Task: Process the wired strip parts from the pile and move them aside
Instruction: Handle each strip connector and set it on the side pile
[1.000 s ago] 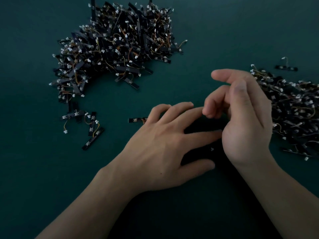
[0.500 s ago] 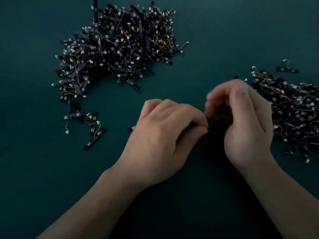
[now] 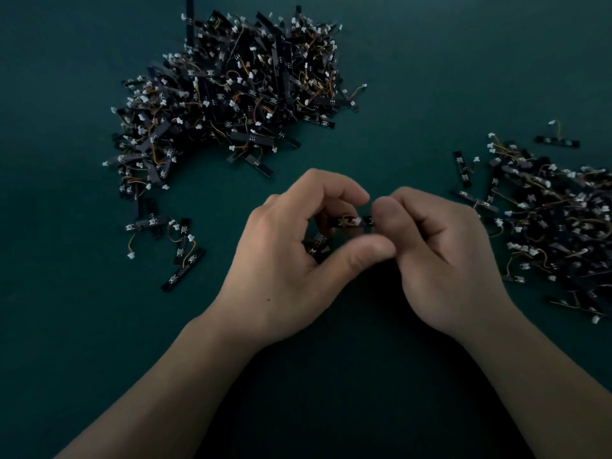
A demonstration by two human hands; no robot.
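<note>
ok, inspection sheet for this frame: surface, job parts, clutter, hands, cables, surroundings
Surface: dark green tabletop, dim light.
Job's things: large pile upper left; second pile at right; held strip part between the hands.
Clutter: loose strips below the large pile.
Grippers: left hand and right hand both pinch the held strip part.
Cables: short leads with white plugs on the parts; no others seen.
Surroundings: nothing seen.

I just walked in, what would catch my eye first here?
Two hands meet at the centre: the left hand and right hand pinch one small wired strip between them. Behind the left hand sprawls a big tangled pile of such strips; a flatter pile spreads along the right edge.
</note>
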